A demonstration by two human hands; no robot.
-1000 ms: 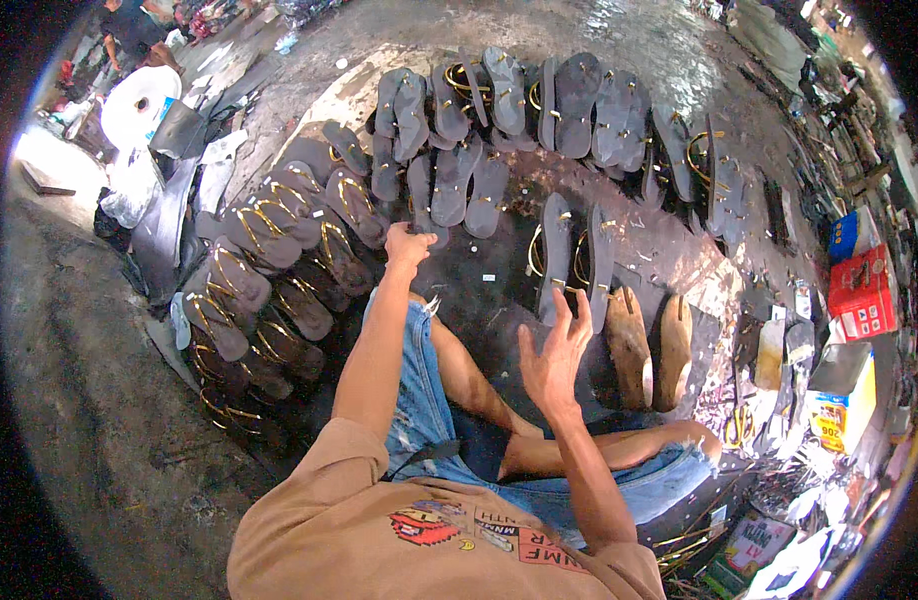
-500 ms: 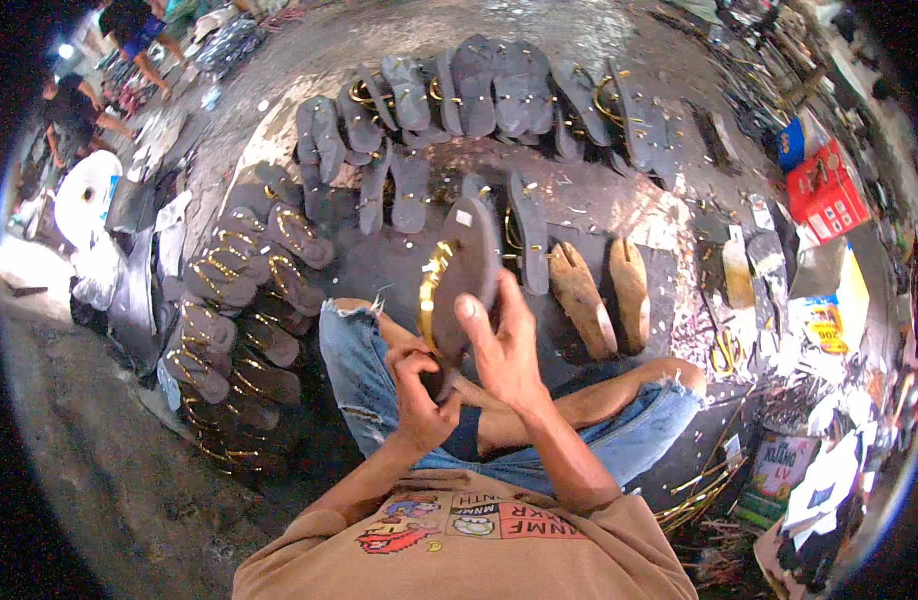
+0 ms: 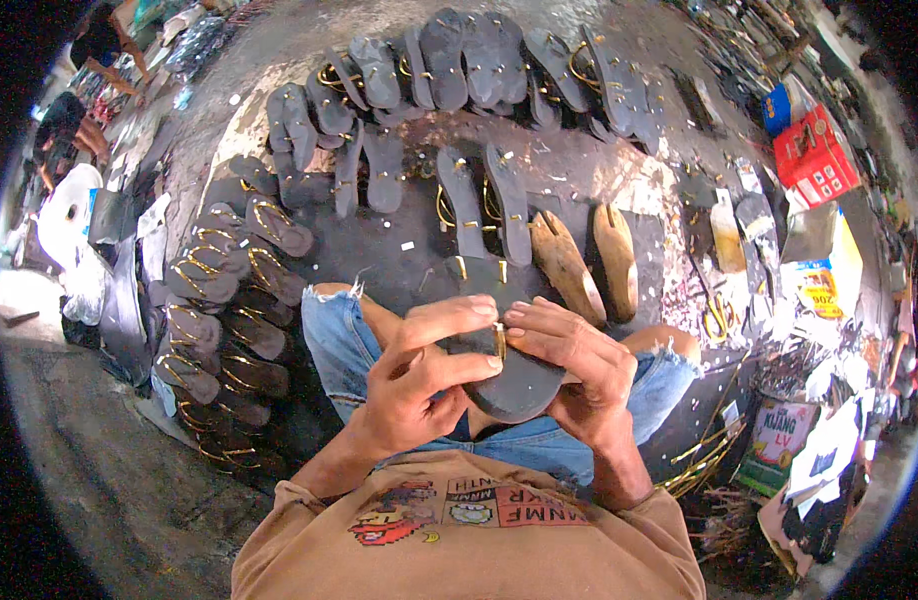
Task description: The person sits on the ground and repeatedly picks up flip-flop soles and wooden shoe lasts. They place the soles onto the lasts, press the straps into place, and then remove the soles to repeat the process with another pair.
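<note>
A dark grey sandal (image 3: 517,396) lies in both my hands over my lap, its flat underside up and its rounded broad end toward me. My left hand (image 3: 419,375) grips it from the left, thumb and forefinger on either side of a gold strap end (image 3: 500,343) that sticks out of the sole. From the right, my right hand (image 3: 584,365) holds the sandal, its fingertips pressed beside the same strap end. Two more gold bits (image 3: 462,268) show at the sandal's far end. My fingers cover the middle of the sole.
Just beyond stand a pair of dark sandals (image 3: 463,205) and two wooden shoe lasts (image 3: 616,262). Finished gold-strapped sandals (image 3: 191,325) are piled at left; dark soles (image 3: 444,60) line the far side. Gold-handled scissors (image 3: 719,315), a red box (image 3: 815,160) and a tin (image 3: 777,440) stand at right.
The sandal has been turned over, from tilted up with its gold strap showing to underside up and lower. Both hands now meet at the strap end in its sole.
</note>
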